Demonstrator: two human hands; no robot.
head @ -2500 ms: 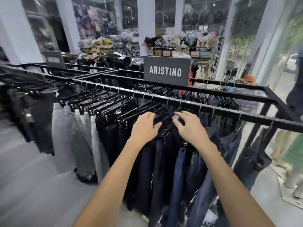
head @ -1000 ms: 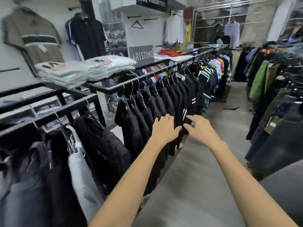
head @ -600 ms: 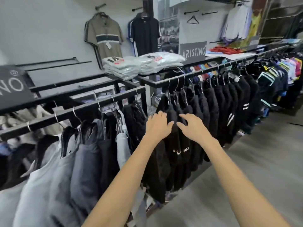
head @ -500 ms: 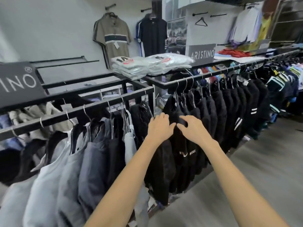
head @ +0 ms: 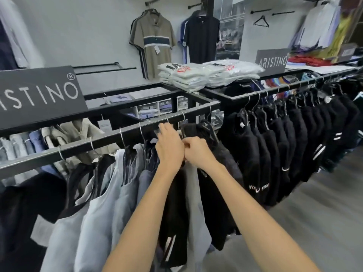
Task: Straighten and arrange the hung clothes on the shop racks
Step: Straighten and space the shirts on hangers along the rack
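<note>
Head camera looks down two bare forearms to where both hands meet just under the near rail (head: 110,141). The right-hand grip (head: 197,153) is closed, its fingers curled in and pinching at the top of a pale grey garment (head: 193,197) that hangs straight down between black pieces; the exact contact point is hidden behind the other hand. The left-hand grip (head: 170,147) touches it side by side and is open, its fingers running almost straight up toward the rail and lying against the dark tops (head: 151,152) there.

Left of the hands, grey-blue vests (head: 102,209) hang close together on wire hangers (head: 121,135), slanting away from the camera. Right of them, past the corner of the frame, a second rail (head: 275,88) carries a tight row of black fleece tops (head: 279,154), some with white lettering low on the front. Wrapped white folded shirts (head: 198,75) are stacked on top of the rack. A dark ARISTINO sign (head: 39,93) stands at the left, and a smaller sign (head: 272,60) stands further right. On the wall behind hang an olive polo (head: 155,42) and a dark polo (head: 202,36).
</note>
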